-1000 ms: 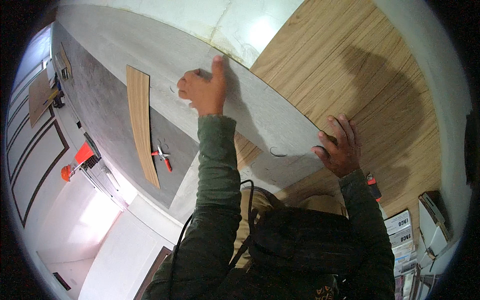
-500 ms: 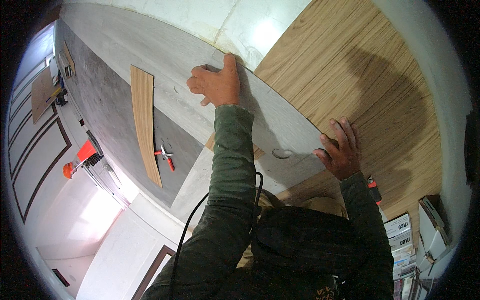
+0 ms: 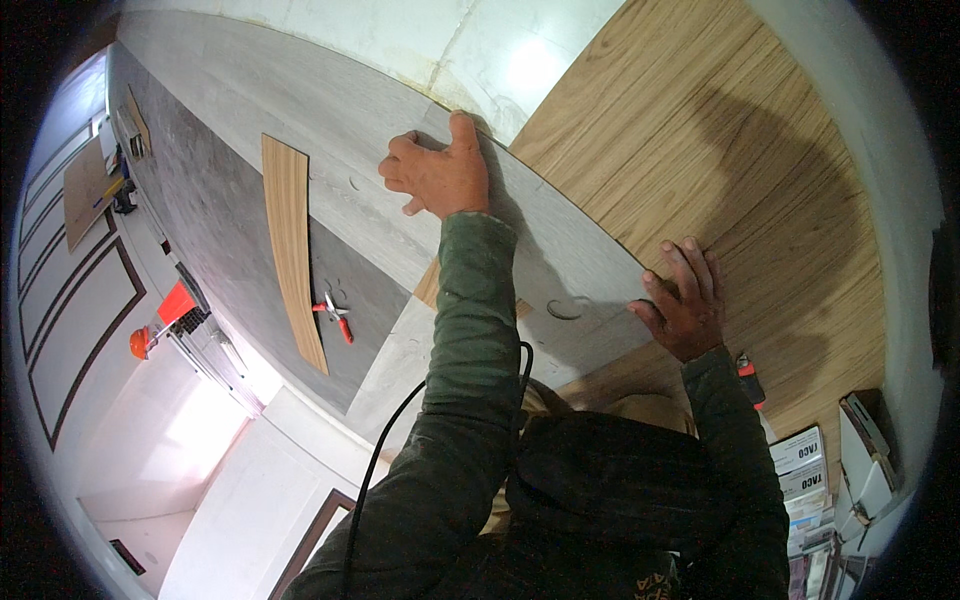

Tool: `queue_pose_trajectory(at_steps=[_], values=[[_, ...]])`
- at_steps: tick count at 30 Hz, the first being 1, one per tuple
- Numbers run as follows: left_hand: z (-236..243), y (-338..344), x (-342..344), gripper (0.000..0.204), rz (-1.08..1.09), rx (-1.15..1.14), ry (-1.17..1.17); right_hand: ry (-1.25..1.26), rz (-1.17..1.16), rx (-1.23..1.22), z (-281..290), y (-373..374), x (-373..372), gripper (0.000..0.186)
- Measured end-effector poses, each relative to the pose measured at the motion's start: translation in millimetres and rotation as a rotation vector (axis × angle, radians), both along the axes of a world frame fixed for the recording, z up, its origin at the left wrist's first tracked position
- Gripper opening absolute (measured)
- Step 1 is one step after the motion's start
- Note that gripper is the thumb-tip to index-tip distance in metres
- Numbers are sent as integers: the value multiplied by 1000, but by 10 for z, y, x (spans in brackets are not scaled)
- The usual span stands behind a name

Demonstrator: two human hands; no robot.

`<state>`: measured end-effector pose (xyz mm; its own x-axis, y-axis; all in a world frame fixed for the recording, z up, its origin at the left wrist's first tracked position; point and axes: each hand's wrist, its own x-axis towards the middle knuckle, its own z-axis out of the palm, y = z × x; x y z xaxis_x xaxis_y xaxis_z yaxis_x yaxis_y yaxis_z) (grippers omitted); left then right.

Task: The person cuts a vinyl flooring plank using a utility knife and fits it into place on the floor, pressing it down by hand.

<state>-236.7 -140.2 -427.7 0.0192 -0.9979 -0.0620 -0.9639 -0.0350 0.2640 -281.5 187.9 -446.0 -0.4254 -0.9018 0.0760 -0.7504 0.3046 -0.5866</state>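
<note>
My left hand rests on a light grey wood-grain plank, its fingers bent and its thumb stretched toward the plank's far edge. Nothing shows in its grip. To the right, my right hand lies with fingers spread where the grey plank meets brown wood-grain flooring. A narrow brown plank strip lies to the left of my left arm. Beside it is a pair of red-handled snips. A red-and-black tool lies close to my right forearm.
Pale tiles border the planks at the far side. Dark grey floor spreads to the left. Several white boxes stand at the lower right. A black cord hangs by my left arm. An orange helmet is at the far left.
My left hand and forearm have shifted slightly to the right. My right hand stays in nearly the same place on the seam. The planks and tools look unchanged.
</note>
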Motion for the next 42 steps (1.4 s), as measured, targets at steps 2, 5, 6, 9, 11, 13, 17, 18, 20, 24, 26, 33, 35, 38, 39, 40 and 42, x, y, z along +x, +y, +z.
queue_pose_trajectory(at_steps=[2,5,6,9,11,13,17,18,20,24,26,33,35,38,39,40,42], values=[[0,6,-9,68,5,5,-10,0,8,21,26,3,-14,48],[15,23,-31,68,11,6,-16,-14,17,44,20,23,-15,48],[-4,25,-19,68,5,-11,-13,-22,19,50,16,33,-10,48],[-80,29,10,70,-1,-71,-12,-31,15,38,36,4,-19,49],[-113,30,16,71,3,-95,-12,-29,12,44,39,5,-17,50],[-134,28,17,71,8,-99,-13,-30,8,39,37,-2,-18,51],[-152,17,21,72,2,-84,-9,-20,1,23,26,-4,-9,51],[-127,25,9,73,2,-61,0,-12,0,22,12,2,-1,51],[-111,26,6,73,7,-39,7,-3,-5,10,-40,16,22,50],[-89,16,38,71,18,-48,20,-8,13,31,17,-6,7,46],[-68,25,33,70,18,-46,25,-32,6,29,30,9,14,46],[-33,40,-35,70,26,-49,-38,-68,42,151,196,-42,-97,39],[-1,39,-27,71,33,-48,-53,-74,38,93,158,-19,-91,37],[-64,9,-12,70,39,-86,-55,-86,25,35,111,-16,-80,36],[-71,20,-17,70,47,-76,-63,-92,22,18,112,-17,-79,36],[-70,32,-23,69,55,-68,-71,-95,17,30,127,-9,-77,36],[-62,39,-53,69,72,-60,-106,-101,11,45,158,-20,-85,36]])
